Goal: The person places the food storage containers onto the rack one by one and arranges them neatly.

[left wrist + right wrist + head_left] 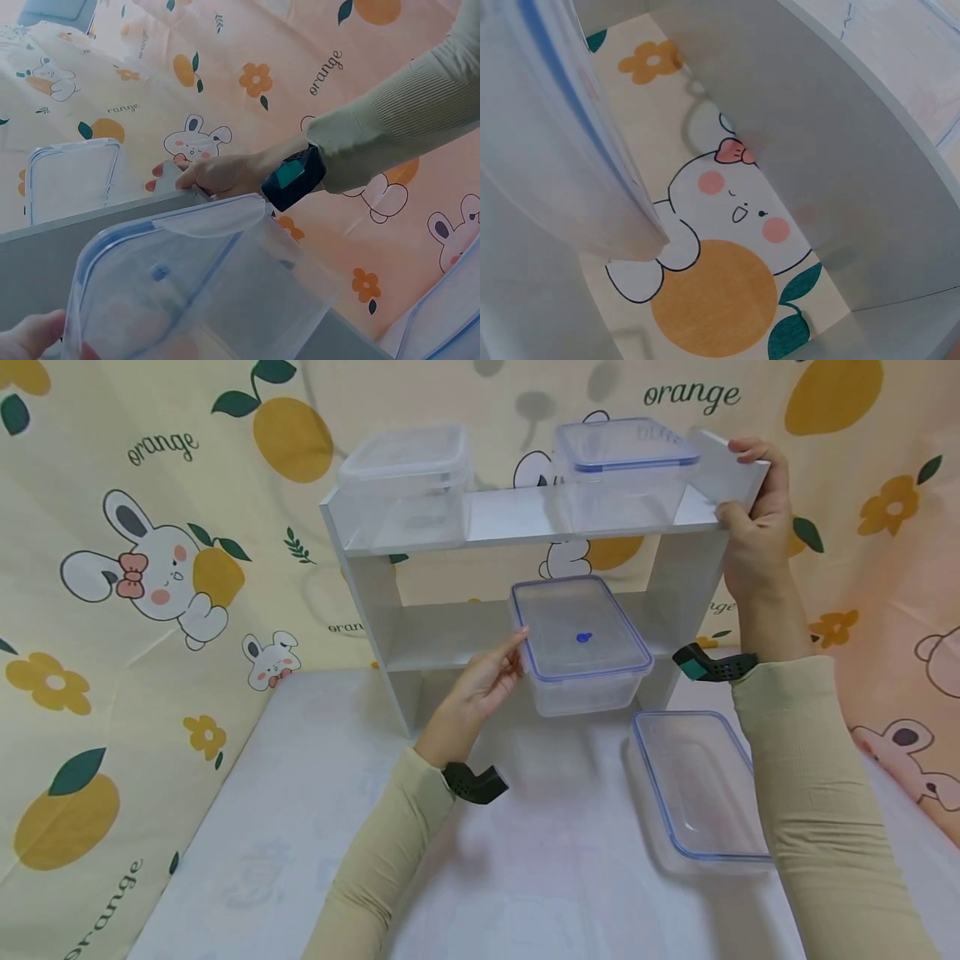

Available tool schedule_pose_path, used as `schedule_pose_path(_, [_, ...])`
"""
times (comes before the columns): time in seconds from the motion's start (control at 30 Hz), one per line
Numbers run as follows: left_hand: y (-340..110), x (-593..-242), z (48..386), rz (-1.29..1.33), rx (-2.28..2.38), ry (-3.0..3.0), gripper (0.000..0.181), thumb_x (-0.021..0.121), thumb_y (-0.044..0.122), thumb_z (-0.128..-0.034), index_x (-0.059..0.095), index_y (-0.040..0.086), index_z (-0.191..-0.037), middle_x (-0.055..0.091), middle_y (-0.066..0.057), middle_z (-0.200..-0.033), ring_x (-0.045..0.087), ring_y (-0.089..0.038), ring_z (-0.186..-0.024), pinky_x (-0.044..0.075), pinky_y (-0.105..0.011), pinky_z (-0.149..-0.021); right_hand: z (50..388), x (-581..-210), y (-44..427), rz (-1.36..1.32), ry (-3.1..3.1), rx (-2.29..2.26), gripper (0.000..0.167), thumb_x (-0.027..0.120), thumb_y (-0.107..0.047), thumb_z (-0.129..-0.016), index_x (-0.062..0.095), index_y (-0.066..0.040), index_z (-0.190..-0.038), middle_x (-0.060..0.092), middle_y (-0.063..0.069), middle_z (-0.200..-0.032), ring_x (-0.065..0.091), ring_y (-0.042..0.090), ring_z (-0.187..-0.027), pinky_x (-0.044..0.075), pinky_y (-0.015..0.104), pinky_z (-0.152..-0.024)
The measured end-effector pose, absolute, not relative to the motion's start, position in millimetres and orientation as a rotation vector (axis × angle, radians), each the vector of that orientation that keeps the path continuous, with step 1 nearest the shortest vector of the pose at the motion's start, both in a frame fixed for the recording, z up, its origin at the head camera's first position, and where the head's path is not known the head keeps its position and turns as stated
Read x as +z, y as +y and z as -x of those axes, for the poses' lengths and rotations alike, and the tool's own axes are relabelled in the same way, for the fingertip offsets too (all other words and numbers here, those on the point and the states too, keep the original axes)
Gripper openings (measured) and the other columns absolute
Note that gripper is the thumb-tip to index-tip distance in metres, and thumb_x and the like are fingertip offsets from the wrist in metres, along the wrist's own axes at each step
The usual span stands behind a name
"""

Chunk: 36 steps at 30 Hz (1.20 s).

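Observation:
A clear plastic food container (592, 656) with a blue-edged lid hangs tilted in front of the white shelf (457, 635). My left hand (480, 689) holds it by its left side, the thumb at the lid's edge; the fingers beneath are mostly hidden. In the left wrist view the same container (195, 285) fills the lower middle. My right hand (761, 531) grips the raised end panel at the shelf's top right corner. The right wrist view looks through the shelf's opening, with a blurred clear container (555, 150) at left and no right-hand fingers plainly visible.
On the shelf's top board stand a clear-lidded container (408, 485) at left and a blue-edged container (626, 477) at right. Another blue-edged container (697, 785) lies on the white table (300, 860), partly behind the right sleeve. A patterned cloth (180, 693) hangs behind.

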<state>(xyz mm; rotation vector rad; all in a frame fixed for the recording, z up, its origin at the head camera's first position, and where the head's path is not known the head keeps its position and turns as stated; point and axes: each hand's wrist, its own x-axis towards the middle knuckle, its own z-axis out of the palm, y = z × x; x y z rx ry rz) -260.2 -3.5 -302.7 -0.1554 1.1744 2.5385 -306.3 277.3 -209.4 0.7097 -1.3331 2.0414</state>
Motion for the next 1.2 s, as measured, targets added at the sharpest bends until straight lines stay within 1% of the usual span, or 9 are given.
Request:
schedule_pose_path(0.2, [-4, -303, 263, 0.143, 2.564, 1.148, 0.001, 0.058, 0.002, -0.0930, 0.059, 0.002, -0.094, 0.062, -0.001, -0.086, 0.056, -0.008, -0.080, 0.049, -0.013, -0.070, 307, -209, 277, -0.684, -1.348, 2.044, 0.048, 0.033, 0.024, -0.084, 0.047, -0.012, -0.112, 0.045, -0.002, -0.134, 0.034, 0.021, -0.131, 0.031, 0.037, -0.115])
schedule_pose_path(0.37, [-4, -305, 265, 0.067, 2.588, 1.186, 0.011, 0.055, 0.000, -0.0943, 0.062, 0.004, -0.087, 0.063, 0.000, -0.084, 0.057, -0.007, -0.076, 0.049, -0.014, -0.069, 308, -210, 276, -0.680, -1.356, 2.035, 0.048, 0.033, 0.025, -0.085, 0.048, -0.012, -0.112, 0.045, -0.002, -0.135, 0.034, 0.021, -0.132, 0.030, 0.038, -0.116])
schedule_pose_path(0.47, [-1, -304, 268, 0.062, 2.613, 1.229, 0.010, 0.056, -0.002, -0.0931, 0.062, 0.004, -0.089, 0.061, 0.001, -0.086, 0.058, -0.007, -0.074, 0.049, -0.013, -0.069, 308, -210, 276, -0.685, -1.354, 2.034, 0.048, 0.033, 0.025, -0.084, 0.047, -0.012, -0.111, 0.045, -0.001, -0.135, 0.034, 0.021, -0.132, 0.030, 0.039, -0.117])
schedule_pose_path(0.57, [2, -303, 270, 0.112, 2.643, 1.246, 0.009, 0.058, -0.005, -0.0905, 0.062, 0.000, -0.097, 0.059, 0.000, -0.090, 0.058, -0.007, -0.073, 0.049, -0.012, -0.069, 308, -210, 277, -0.686, -1.351, 2.034, 0.049, 0.031, 0.025, -0.084, 0.048, -0.012, -0.111, 0.045, -0.001, -0.135, 0.034, 0.021, -0.132, 0.030, 0.039, -0.116])
schedule_pose_path(0.77, [7, -302, 275, 0.130, 2.640, 1.309, 0.036, 0.058, -0.006, -0.0902, 0.053, -0.010, -0.126, 0.055, -0.003, -0.116, 0.056, -0.004, -0.075, 0.049, -0.010, -0.068, 307, -209, 276, -0.684, -1.346, 2.031, 0.049, 0.031, 0.026, -0.084, 0.048, -0.012, -0.111, 0.045, -0.001, -0.135, 0.034, 0.021, -0.133, 0.029, 0.038, -0.117])
schedule_pose_path(0.9, [11, -302, 276, 0.105, 2.624, 1.365, 0.045, 0.057, -0.006, -0.0906, 0.047, -0.011, -0.134, 0.054, -0.013, -0.132, 0.058, -0.003, -0.075, 0.051, -0.010, -0.071, 306, -208, 276, -0.675, -1.352, 2.033, 0.049, 0.031, 0.026, -0.085, 0.048, -0.012, -0.111, 0.045, -0.001, -0.135, 0.034, 0.021, -0.133, 0.030, 0.038, -0.117])
schedule_pose_path(1.0, [14, -302, 275, 0.083, 2.616, 1.406, 0.048, 0.057, -0.006, -0.0909, 0.044, -0.009, -0.138, 0.052, -0.017, -0.140, 0.061, -0.004, -0.085, 0.053, -0.014, -0.088, 306, -209, 276, -0.669, -1.350, 2.039, 0.049, 0.032, 0.026, -0.085, 0.048, -0.012, -0.112, 0.045, -0.001, -0.136, 0.034, 0.021, -0.133, 0.030, 0.038, -0.118])
schedule_pose_path(1.07, [16, -302, 273, 0.061, 2.621, 1.426, 0.050, 0.057, -0.006, -0.0908, 0.043, -0.008, -0.139, 0.050, -0.019, -0.143, 0.063, -0.011, -0.100, 0.049, -0.020, -0.102, 306, -209, 276, -0.669, -1.351, 2.035, 0.049, 0.031, 0.026, -0.085, 0.048, -0.012, -0.112, 0.044, 0.000, -0.136, 0.034, 0.021, -0.133, 0.030, 0.038, -0.117])
schedule_pose_path(1.2, [23, -304, 267, -0.015, 2.640, 1.494, 0.053, 0.058, -0.008, -0.0892, 0.042, -0.007, -0.140, 0.048, -0.022, -0.144, 0.052, -0.024, -0.131, 0.038, -0.031, -0.115, 307, -210, 276, -0.694, -1.363, 1.993, 0.049, 0.031, 0.025, -0.084, 0.048, -0.012, -0.112, 0.043, 0.003, -0.139, 0.035, 0.022, -0.132, 0.031, 0.039, -0.116])
